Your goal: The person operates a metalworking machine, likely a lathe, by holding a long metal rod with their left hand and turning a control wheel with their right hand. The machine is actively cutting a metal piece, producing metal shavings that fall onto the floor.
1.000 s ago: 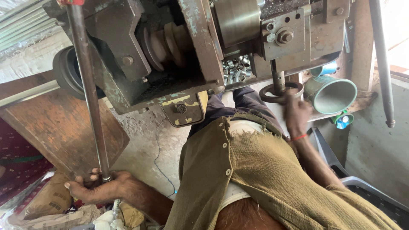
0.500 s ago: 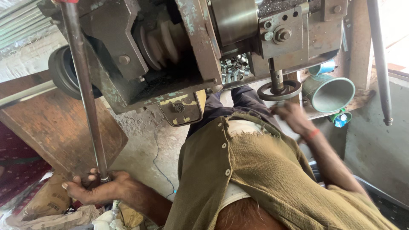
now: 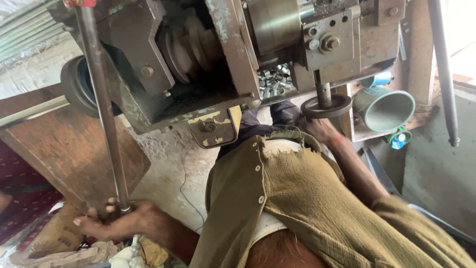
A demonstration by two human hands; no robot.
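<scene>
1. Against the earlier frames, the right hand (image 3: pixel 321 130) was seen to have dropped from the handwheel (image 3: pixel 326 105) to just below its rim, and the machine was seen larger and shifted slightly right in the view.
2. The left hand (image 3: pixel 116 222) was kept where it had been, its grip clamped round the lower end of a long steel bar (image 3: pixel 103 106), fingers wrapped about the shaft.
3. The right hand's grip could not be told: the fingers were blurred and partly hidden under the handwheel.
4. The bar was a smooth, round, grey rod, tilted slightly and reaching to the top edge of the view, where a red tip was seen.
5. The lathe-like machine (image 3: pixel 233 54) was of worn, grey-green cast metal with chipped paint; a stepped pulley (image 3: pixel 193 47) was set in its open side.
6. A heap of small shiny metal rings (image 3: pixel 273 79) was lodged in a recess just left of the handwheel's spindle.
7. A pale green funnel-shaped cone (image 3: pixel 384 108) was lying right of the handwheel, with a small blue object (image 3: pixel 398 138) just below it.
8. A flattened brown cardboard carton (image 3: pixel 59 233) was lying at lower left, beside the left hand.
</scene>
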